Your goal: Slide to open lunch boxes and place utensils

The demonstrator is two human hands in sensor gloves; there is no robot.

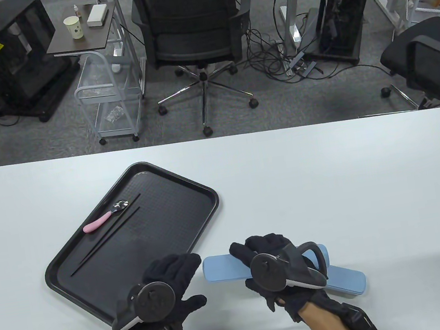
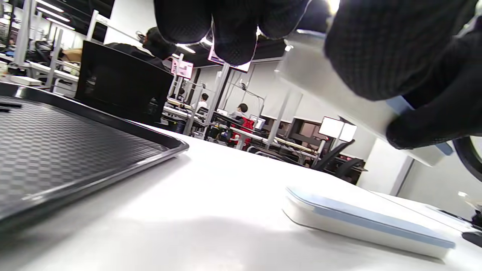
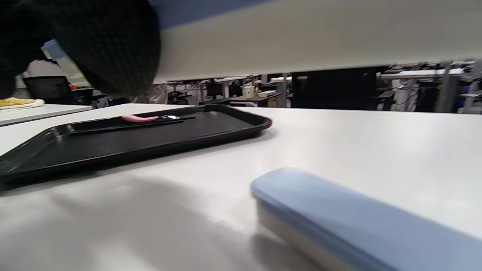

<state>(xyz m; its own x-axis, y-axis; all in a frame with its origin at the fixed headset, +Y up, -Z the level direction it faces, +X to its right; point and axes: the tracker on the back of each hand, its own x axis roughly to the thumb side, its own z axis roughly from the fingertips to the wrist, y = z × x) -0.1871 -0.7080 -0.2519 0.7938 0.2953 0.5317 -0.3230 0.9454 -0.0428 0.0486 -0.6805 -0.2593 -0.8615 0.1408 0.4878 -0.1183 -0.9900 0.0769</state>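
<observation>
My right hand (image 1: 253,251) grips a long blue-lidded lunch box (image 1: 221,270) and holds it off the table; the left wrist view shows its white underside (image 2: 327,90) in the air. My left hand (image 1: 181,268) hovers at the box's left end with its fingers (image 2: 226,26) loosely extended, and whether they touch it is unclear. A second blue-lidded box (image 1: 347,281) lies flat on the table under my right wrist. A pink-handled spoon (image 1: 100,221) and two black chopsticks (image 1: 107,241) lie on the black tray (image 1: 180,229).
The tray sits at the left of the white table (image 1: 330,181), its near corner beside my left hand. Beyond the table's far edge stand an office chair (image 1: 194,32) and a small cart (image 1: 109,86).
</observation>
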